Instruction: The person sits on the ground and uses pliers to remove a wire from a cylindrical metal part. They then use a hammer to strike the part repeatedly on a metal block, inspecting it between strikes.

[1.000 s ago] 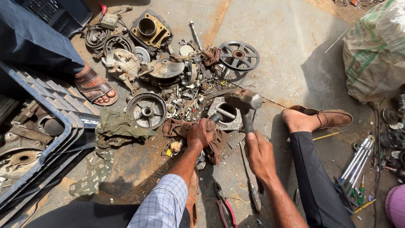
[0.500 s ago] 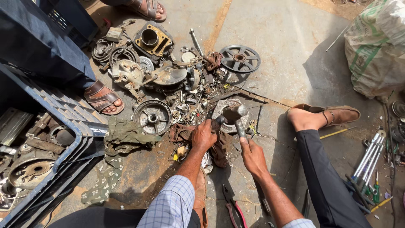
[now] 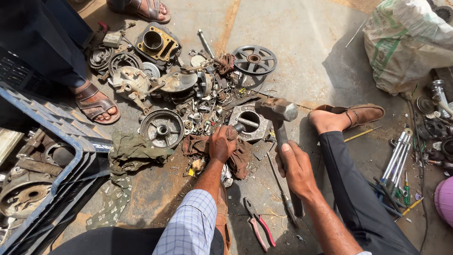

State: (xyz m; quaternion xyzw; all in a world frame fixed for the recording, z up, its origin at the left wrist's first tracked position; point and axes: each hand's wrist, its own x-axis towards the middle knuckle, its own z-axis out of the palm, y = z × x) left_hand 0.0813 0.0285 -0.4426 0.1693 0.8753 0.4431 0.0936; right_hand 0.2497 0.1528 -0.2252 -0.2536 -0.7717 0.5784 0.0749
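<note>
Right, the hammer (image 3: 277, 111) is up, its steel head hanging just above the square metal block (image 3: 250, 122) on the concrete floor (image 3: 311, 56). The right hand (image 3: 296, 166) has its fingers wrapped tight round the handle, thumb laid along the shaft. The left hand (image 3: 222, 143) is closed over a short punch (image 3: 239, 127), its tip set against the block's round opening; the hand rests on a brown rag (image 3: 238, 156) bunched beneath it.

Just left of the block sits a round drum (image 3: 163, 127), and beyond it a heap of greasy parts: a spoked pulley (image 3: 255, 60), a square housing (image 3: 156, 45), a domed cover (image 3: 130, 81). A green cloth (image 3: 132, 151) lies crumpled near the drum.

Close in front of the person, red-handled pliers (image 3: 258, 227) lie on the floor, with a long screwdriver (image 3: 279, 189) beside them. The person's own foot in a brown shoe (image 3: 351, 115) is planted right of the hammer.

At the left edge, a blue crate (image 3: 56, 141) holds more rusty parts, and another person's sandalled foot (image 3: 96, 101) stands beside it. Far right, a row of spanners (image 3: 396, 158) and a white sack (image 3: 406, 42).
</note>
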